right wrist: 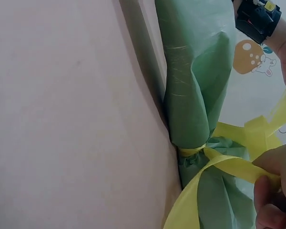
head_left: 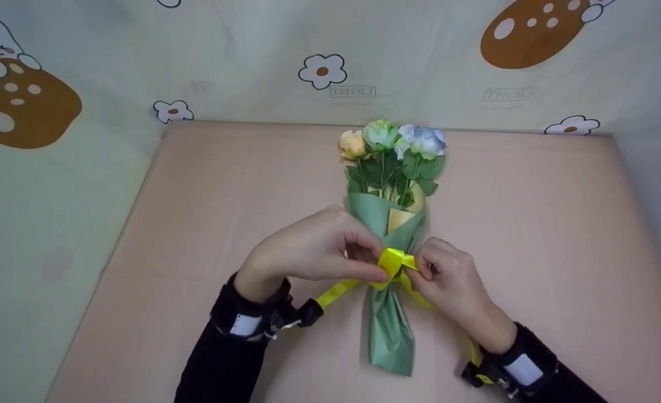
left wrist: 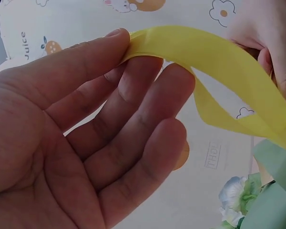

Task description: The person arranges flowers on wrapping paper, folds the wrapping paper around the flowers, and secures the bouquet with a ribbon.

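Note:
A bouquet in green wrapping paper [head_left: 392,330] lies on the table, its blue flower [head_left: 428,141], green flower [head_left: 381,134] and peach flower [head_left: 352,144] at the far end. Yellow ribbon [head_left: 392,262] circles the narrow waist of the paper, with a loop standing out from it. My left hand [head_left: 313,252] pinches that loop between thumb and fingers; in the left wrist view the ribbon [left wrist: 195,45] arches away from the fingertips. On the other side, my right hand [head_left: 456,274] pinches another part of the ribbon [right wrist: 233,167] close to the waist, fingers curled.
The table top [head_left: 207,196] is covered in pale pink. Behind and left of it hangs a light cloth [head_left: 252,56] printed with flowers and rabbits. A ribbon tail [head_left: 336,292] runs toward the left wrist camera [head_left: 309,313]; another tail hangs near the right wrist camera [head_left: 472,374].

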Demonstrator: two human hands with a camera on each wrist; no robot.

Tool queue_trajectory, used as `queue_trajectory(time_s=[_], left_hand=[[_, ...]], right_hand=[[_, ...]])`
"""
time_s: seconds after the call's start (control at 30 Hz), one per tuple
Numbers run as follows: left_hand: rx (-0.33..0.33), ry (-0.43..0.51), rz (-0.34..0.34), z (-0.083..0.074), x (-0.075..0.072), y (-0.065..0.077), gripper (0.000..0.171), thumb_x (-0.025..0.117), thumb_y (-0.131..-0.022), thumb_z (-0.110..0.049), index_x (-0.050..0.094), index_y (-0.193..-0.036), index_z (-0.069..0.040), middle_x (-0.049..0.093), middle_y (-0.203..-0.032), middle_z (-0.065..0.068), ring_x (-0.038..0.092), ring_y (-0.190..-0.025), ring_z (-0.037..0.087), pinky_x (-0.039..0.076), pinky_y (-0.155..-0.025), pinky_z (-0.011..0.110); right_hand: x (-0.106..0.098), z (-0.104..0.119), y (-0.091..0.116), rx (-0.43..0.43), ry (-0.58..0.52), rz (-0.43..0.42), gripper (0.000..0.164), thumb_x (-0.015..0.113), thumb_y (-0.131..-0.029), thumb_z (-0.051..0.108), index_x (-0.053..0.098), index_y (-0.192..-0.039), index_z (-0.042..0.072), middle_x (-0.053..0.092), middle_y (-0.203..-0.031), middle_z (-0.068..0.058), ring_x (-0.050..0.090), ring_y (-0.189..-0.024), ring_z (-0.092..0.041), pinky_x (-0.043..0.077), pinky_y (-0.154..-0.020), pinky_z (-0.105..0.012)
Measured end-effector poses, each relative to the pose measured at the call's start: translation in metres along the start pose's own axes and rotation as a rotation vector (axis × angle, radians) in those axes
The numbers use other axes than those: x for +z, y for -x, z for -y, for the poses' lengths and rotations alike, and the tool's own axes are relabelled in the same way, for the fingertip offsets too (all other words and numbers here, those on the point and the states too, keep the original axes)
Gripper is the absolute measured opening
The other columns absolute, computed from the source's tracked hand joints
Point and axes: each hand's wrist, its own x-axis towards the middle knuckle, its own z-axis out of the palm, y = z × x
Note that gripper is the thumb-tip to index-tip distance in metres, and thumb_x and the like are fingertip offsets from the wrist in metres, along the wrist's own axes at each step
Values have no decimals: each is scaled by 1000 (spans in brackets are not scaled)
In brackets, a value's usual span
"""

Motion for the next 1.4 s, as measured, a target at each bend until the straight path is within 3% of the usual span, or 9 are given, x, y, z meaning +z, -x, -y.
queue_trajectory(time_s=[0.2, 0.43, 0.57, 0.63, 0.8, 1.03, 1.17, 1.27, 1.4], left_hand=[[-17, -46, 86, 1, 7, -6, 17, 83, -100, -17, 78, -89, -6, 68, -74, -6, 58, -63, 2, 46, -59, 19], [-54, -114, 182, 6, 15, -14, 23, 84, -99, -18, 74, -80, -9, 57, -66, -10, 47, -58, -1, 37, -57, 19], [-76, -129, 222, 7, 16, -15, 27, 85, -99, -17, 71, -77, -9, 56, -65, -10, 46, -59, -2, 37, -58, 19], [-82, -133, 235, 7, 16, -15, 28, 85, -99, -17, 69, -76, -10, 55, -65, -11, 46, -58, -2, 37, -57, 19], [-91, -137, 245, 8, 16, -16, 29, 84, -99, -19, 68, -76, -10, 54, -65, -11, 45, -59, -1, 36, -58, 19], [-139, -175, 219, 12, 22, -21, 23, 85, -98, -18, 73, -80, -10, 58, -66, -10, 50, -59, 1, 40, -57, 19], [-192, -239, 199, 14, 29, -26, 29, 85, -98, -18, 69, -75, -13, 53, -61, -12, 47, -54, 2, 37, -54, 19], [-250, -290, 196, 17, 35, -30, 39, 83, -99, -17, 61, -67, -16, 47, -55, -13, 43, -48, 1, 33, -50, 19], [-318, -347, 185, 20, 39, -33, 52, 79, -97, -13, 47, -57, -17, 35, -50, -12, 34, -44, 3, 25, -48, 20]], right_hand=[[7, 1, -2, -10, 25, -11, 48, 73, -76, -17, 40, -67, 16, 36, -66, 7, 38, -60, -4, 33, -53, -17], [12, 6, -8, 94, -77, -12, 50, 79, -84, -10, 40, -65, 15, 32, -60, 8, 34, -57, -3, 26, -54, -16], [12, 8, -9, 145, -165, 11, 48, 80, -83, -12, 43, -67, 14, 39, -60, 5, 40, -58, -5, 33, -56, -16], [12, 9, -8, 150, -177, 24, 48, 82, -83, -13, 44, -68, 14, 51, -65, 5, 48, -62, -6, 39, -57, -15], [10, 10, -6, 149, -164, 42, 48, 85, -84, -10, 46, -70, 15, 78, -91, 3, 70, -79, -10, 48, -58, -15], [4, 4, -1, 213, -255, 110, 30, 87, -83, -7, 66, -89, 14, 79, -97, 5, 68, -73, -11, 56, -60, -22], [-2, -1, 4, 249, -346, 173, 30, 78, -86, -11, 73, -104, 13, 76, -94, 5, 72, -80, -13, 59, -63, -25], [-7, -5, 8, 234, -401, 213, 34, 66, -91, -15, 74, -110, 11, 78, -102, 1, 74, -88, -13, 62, -68, -27], [-11, -7, 12, 183, -506, 267, 46, 48, -90, -19, 73, -120, 6, 77, -108, -8, 69, -80, -14, 59, -67, -25]])
